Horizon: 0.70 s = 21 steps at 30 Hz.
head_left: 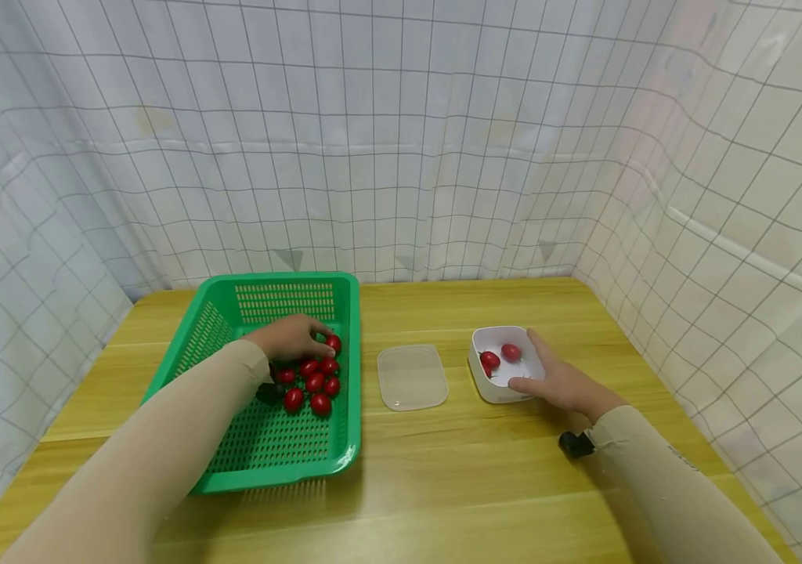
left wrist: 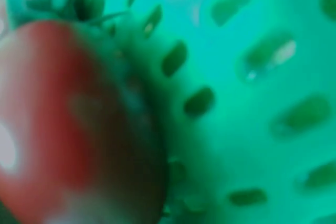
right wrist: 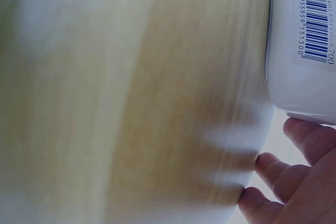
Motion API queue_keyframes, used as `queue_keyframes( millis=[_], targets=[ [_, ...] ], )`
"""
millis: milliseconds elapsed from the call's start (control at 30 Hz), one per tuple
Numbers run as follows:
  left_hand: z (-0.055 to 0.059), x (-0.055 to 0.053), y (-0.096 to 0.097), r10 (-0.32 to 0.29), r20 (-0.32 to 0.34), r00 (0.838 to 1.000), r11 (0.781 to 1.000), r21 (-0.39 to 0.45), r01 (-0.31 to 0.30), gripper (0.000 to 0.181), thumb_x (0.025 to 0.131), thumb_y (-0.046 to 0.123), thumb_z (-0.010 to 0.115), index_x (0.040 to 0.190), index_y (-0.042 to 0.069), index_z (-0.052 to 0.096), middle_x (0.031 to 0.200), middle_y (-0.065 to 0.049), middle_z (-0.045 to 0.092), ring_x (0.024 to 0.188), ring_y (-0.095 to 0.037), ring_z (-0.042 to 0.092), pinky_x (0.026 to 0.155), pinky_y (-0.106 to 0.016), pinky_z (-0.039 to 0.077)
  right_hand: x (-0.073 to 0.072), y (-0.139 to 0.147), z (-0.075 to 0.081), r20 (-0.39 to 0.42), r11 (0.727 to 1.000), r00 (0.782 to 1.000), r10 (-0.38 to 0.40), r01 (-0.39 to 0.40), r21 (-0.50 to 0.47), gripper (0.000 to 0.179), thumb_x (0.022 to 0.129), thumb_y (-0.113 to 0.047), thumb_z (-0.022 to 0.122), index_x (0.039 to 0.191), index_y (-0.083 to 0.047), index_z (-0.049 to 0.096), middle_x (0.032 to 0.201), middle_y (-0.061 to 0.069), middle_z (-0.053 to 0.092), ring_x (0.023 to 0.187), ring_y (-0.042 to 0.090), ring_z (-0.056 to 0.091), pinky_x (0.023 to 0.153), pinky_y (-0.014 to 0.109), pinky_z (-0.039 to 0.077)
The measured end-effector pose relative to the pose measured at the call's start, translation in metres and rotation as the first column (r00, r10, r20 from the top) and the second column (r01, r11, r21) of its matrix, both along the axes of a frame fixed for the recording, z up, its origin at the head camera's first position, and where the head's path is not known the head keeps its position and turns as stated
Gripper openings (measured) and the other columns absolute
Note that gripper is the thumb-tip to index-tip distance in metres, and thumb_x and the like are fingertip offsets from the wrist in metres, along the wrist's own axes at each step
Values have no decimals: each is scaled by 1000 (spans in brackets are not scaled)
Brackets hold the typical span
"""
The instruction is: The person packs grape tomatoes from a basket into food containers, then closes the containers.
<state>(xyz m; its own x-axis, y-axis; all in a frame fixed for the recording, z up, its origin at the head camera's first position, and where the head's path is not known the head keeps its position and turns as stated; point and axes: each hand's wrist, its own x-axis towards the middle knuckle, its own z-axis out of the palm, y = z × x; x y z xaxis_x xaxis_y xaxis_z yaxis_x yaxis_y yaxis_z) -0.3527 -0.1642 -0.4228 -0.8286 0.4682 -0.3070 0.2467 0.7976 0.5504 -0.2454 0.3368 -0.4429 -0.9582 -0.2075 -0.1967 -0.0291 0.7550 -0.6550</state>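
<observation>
- Left hand [head_left: 291,338]: a tomato [head_left: 334,343] is pinched inside the green basket [head_left: 354,376].
- Right hand [head_left: 565,385]: the white box [head_left: 484,385] is gripped by its side.
- Between basket and box, a lid [head_left: 412,377] is laid.

Tomatoes [head_left: 314,382] are red, basket [head_left: 354,376] green, container [head_left: 498,392] white, curtain [head_left: 401,168] dark-gridded white.

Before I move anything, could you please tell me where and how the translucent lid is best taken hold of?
Set the grip on the near edge of the lid, coming low from the near side: it lies flat on the table, so its edge probably catches best, and the green basket flanks it on the left, the white container on the right.
</observation>
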Motion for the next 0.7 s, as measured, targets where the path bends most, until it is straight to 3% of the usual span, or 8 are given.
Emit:
queue_keyframes(
  millis=[233,567,700],
  targets=[
    [6,1,3,5,-51,999,1000,-21,-6,52,96,46,75,138,15,70,131,-11,69,106,-23,62,92,-42,55,0,-1,0,0,1000,1000,2,-2,3,121,93,-58,73,169,-11,-9,175,25,9,151,46,31,126,68,20],
    [18,4,4,2,-67,998,1000,-17,-3,47,95,39,76,134,13,69,114,-11,69,94,-23,62,74,-35,55,1,-2,2,22,1000,1000,-9,9,-6,123,92,-60,74,169,-12,-9,175,25,9,152,46,31,126,69,20],
    [23,5,4,-15,-114,993,1000,-12,13,45,96,37,76,132,12,68,117,-13,69,97,-25,64,78,-38,56,1,-2,3,19,1000,1000,-6,6,-9,122,93,-58,74,169,-11,-9,175,24,9,152,46,31,126,68,20]
  ],
)
